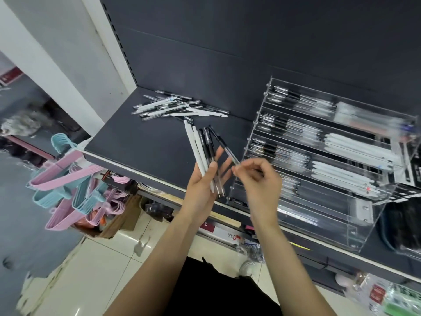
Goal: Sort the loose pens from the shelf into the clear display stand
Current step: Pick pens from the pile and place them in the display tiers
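Observation:
A heap of loose black, clear and white pens (175, 107) lies at the back left of the dark shelf (141, 142). My left hand (206, 179) holds a fanned bundle of pens (202, 149), white ones on the left and black-and-clear ones on the right, thumb pressed across them. My right hand (259, 179) pinches the lower end of a single black-and-clear pen (224, 145) beside that bundle. The clear display stand (257, 124) sits on the shelf to the right, its tiered rows holding black pens on the left and white pens on the right.
Pink and blue hangers (68, 169) hang off the shelf's left end. A cardboard box (118, 222) and packaged goods sit on the tiled floor below. Dark bags (398, 226) lie right of the stand. A white upright (107, 42) borders the shelf's back panel.

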Demonstrator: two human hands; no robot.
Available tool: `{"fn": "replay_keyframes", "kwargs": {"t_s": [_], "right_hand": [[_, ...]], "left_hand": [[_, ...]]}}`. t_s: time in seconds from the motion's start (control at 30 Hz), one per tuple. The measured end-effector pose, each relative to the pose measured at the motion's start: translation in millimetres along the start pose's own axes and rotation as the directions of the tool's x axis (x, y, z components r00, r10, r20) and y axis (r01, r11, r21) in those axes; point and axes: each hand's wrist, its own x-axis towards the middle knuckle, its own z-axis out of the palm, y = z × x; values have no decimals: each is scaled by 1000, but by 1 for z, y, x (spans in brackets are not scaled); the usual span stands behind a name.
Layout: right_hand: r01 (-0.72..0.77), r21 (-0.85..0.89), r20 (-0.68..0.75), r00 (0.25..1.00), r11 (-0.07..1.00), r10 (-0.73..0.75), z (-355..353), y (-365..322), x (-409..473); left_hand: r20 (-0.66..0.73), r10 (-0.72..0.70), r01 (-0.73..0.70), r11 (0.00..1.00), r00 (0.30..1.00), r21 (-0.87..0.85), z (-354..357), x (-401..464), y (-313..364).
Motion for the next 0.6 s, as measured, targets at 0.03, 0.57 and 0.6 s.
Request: {"fn": "replay_keyframes", "kwargs": {"t_s": [0.03,0.57,0.6], "right_hand": [[73,-83,3,997,994,-73,4,7,-2],[497,-501,287,868,709,-406,8,-10,22],[509,-478,306,860,716,-407,10,-17,34]], "left_hand": [[-9,-1,1,1000,1000,-3,0,1,-2],[14,27,-30,950,1000,310,-16,7,16],[56,-1,-17,945,998,326,-19,6,21]]}}
